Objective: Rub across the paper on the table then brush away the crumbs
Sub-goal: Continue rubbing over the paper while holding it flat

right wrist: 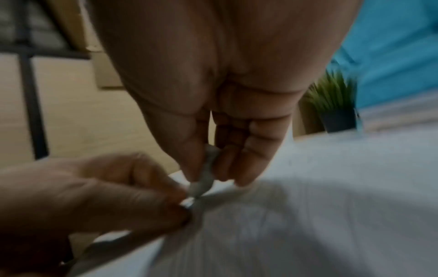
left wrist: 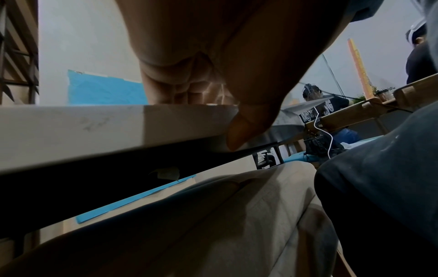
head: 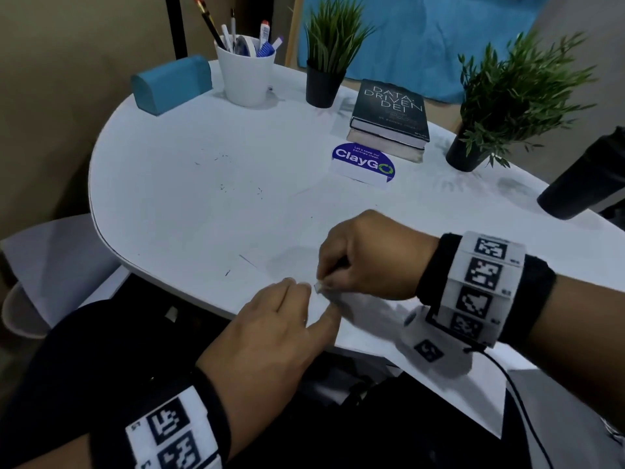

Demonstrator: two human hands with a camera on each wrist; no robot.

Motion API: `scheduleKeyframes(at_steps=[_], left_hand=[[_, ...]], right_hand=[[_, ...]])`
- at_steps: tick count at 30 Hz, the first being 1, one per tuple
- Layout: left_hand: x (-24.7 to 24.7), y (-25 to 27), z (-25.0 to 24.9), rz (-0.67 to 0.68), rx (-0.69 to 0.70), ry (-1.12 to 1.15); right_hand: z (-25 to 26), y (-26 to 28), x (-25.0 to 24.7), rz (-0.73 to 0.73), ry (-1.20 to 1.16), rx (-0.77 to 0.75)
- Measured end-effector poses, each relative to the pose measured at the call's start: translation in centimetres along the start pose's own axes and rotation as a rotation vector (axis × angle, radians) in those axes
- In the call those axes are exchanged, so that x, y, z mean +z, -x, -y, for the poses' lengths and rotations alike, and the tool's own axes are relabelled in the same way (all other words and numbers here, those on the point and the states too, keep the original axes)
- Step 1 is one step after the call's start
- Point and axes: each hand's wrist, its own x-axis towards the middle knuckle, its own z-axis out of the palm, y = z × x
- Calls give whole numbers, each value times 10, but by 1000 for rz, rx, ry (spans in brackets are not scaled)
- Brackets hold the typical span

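Observation:
A white sheet of paper (head: 453, 384) lies at the front of the white table (head: 189, 225) and hangs over its near edge. My right hand (head: 329, 282) pinches a small white eraser (head: 318, 287) between thumb and fingers, with its tip down on the paper. In the blurred right wrist view the eraser (right wrist: 205, 174) shows between the fingertips (right wrist: 244, 168). My left hand (head: 291, 309) lies flat on the paper just left of the eraser, fingers straight. Its thumb (left wrist: 239, 129) hangs over the table edge. Dark crumbs (head: 223, 188) dot the tabletop farther back on the left.
At the back stand a white cup of pens (head: 245, 76), a blue box (head: 170, 84), two potted plants (head: 324, 82) (head: 473, 147), stacked books (head: 389, 120) and a ClayGo sign (head: 363, 165). A black bottle (head: 585, 177) stands at the right. Another person (left wrist: 317, 105) sits in the distance.

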Motion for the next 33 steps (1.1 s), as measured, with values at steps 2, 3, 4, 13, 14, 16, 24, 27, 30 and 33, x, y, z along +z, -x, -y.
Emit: scheduleKeyframes(at_steps=[2, 3, 4, 13, 14, 16, 24, 27, 30, 33], left_hand=[[2, 1, 0, -8, 7, -4], [2, 0, 0, -13, 7, 4], [1, 0, 0, -19, 5, 8], [-1, 0, -2, -86, 9, -8], [-1, 0, -2, -91, 5, -14], [-1, 0, -1, -89, 13, -15], [3, 0, -1, -70, 2, 15], [1, 0, 0, -56, 20, 16], [0, 0, 1, -55, 35, -6], [2, -1, 1, -71, 35, -3]], right_hand=[[-11, -3, -2, -38, -25, 66], [-19, -5, -6, -94, 0, 109], [-26, -6, -10, -138, 46, 138], [-16, 1, 0, -72, -1, 36], [-23, -1, -2, -119, 54, 45], [-21, -1, -1, -143, 100, -5], [-37, -6, -14, -119, 47, 121], [-22, -6, -10, -96, 88, 29], [-6, 1, 0, 50, -15, -26], [-41, -9, -14, -100, -14, 146]])
